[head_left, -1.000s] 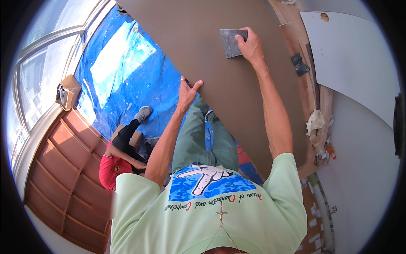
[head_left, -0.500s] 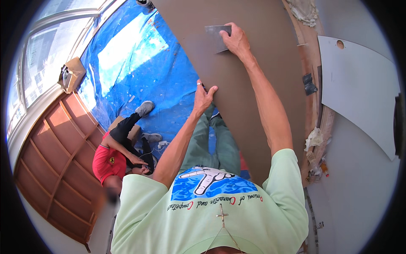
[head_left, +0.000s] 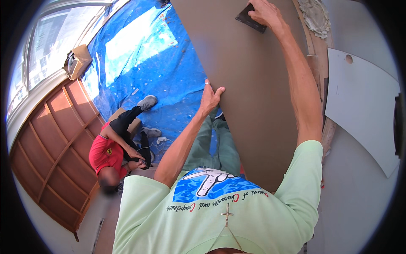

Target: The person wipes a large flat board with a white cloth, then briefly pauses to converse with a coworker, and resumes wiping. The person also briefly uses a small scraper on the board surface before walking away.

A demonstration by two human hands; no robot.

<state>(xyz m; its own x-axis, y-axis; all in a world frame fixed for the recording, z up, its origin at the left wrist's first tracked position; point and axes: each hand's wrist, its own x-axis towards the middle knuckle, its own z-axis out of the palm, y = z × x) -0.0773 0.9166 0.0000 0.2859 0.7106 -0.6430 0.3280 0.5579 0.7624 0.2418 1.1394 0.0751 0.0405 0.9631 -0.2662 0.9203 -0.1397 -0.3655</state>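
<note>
A large smooth brown board (head_left: 262,93) lies in front of me, running away from my body. My left hand (head_left: 210,98) grips its left edge, thumb on the top face and the other fingers at the rim. At the far right part of the board, my right hand (head_left: 267,13) holds a thin, dark rectangular plate (head_left: 250,19) against the surface, fingers bent over its far edge. The plate's exact kind cannot be made out. My right arm is stretched far out across the board.
Blue plastic sheeting (head_left: 139,80) covers the floor on the left. There a person in a red shirt (head_left: 105,152) sits handling something small. A cardboard box (head_left: 79,61) stands by the window. A brown wooden framed panel (head_left: 55,148) leans at left; a pale curved panel (head_left: 363,101) is at right.
My right hand has moved right and farther away across the board with the plate, which is now turned to another angle. My left hand keeps its hold on the edge.
</note>
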